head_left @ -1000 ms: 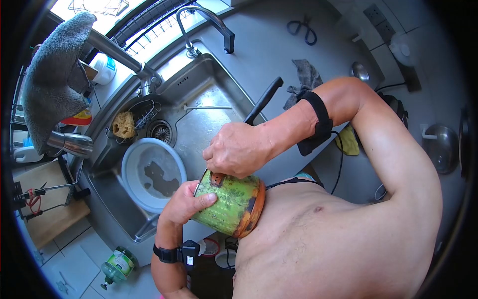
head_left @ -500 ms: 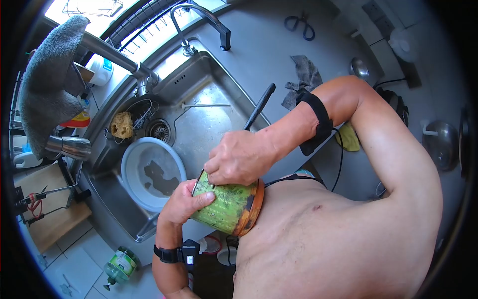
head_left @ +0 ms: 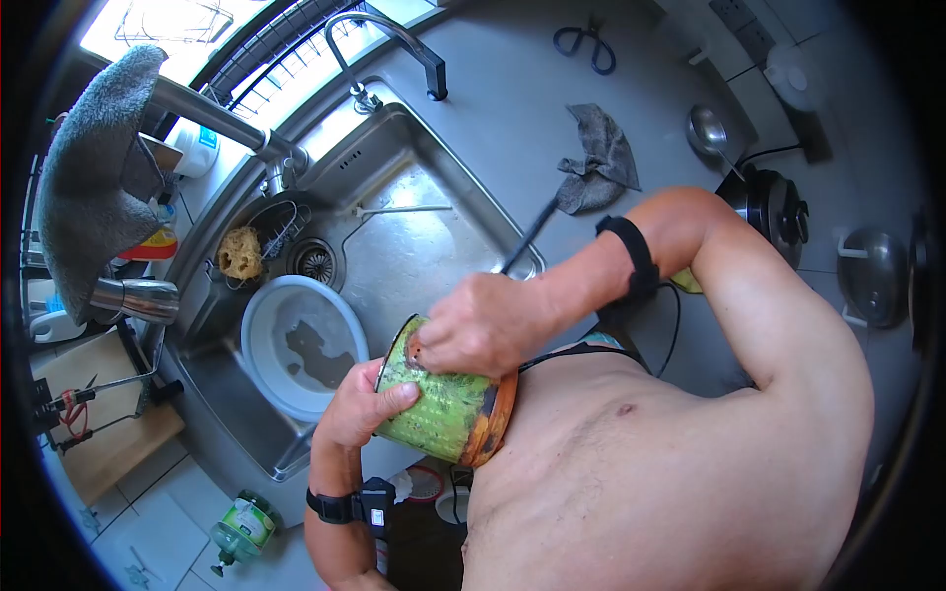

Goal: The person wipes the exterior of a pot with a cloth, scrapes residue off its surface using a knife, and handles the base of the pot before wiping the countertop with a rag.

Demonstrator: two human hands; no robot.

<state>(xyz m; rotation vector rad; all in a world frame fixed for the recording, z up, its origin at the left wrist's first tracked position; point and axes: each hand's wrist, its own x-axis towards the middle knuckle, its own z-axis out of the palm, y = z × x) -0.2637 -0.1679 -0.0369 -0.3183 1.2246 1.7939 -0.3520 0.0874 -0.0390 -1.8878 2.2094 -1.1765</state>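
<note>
A worn green pot (head_left: 434, 414) with an orange-brown band at one end lies tilted on its side against the bare torso. My left hand (head_left: 360, 406) grips it near the rim, thumb on the outer wall and fingers out of sight. My right hand (head_left: 473, 325) is closed at the upper side of the pot, by a reddish-brown spot (head_left: 413, 349) on the wall. From behind this fist sticks out a long black rod-like handle (head_left: 532, 236). Its working end is hidden by the fingers, so its kind cannot be told.
Left of the pot is a steel sink (head_left: 404, 236) with a light-blue basin (head_left: 304, 345) holding some water. A faucet (head_left: 394, 39) arches over it. On the counter lie a grey cloth (head_left: 596, 163), scissors (head_left: 588, 44) and a ladle (head_left: 707, 130). A green bottle (head_left: 243, 527) stands lower left.
My right hand has shifted slightly right along the pot, uncovering the reddish-brown spot. The black handle now leans further right. My left hand keeps its grip.
</note>
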